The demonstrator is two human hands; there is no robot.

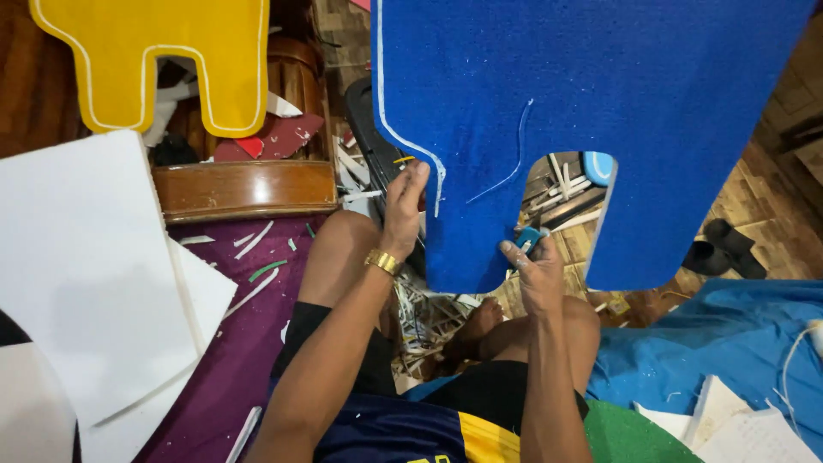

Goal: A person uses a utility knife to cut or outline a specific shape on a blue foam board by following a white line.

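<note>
Two hands at blue foam sheet (600, 94): left hand (405, 210) pinching its edge, right hand (538, 273) fingers curled around small blue cutter (526, 240).

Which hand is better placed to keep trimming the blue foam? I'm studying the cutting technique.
Probably the right hand: it holds the small blue cutter at the blue foam sheet edge, while the left hand steadies it.

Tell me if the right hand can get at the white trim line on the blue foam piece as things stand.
Probably yes. The right hand, holding a small blue tool, is at the blue foam piece, and the white trim line sits just above with nothing between. The left hand grips the opposite edge.
</note>
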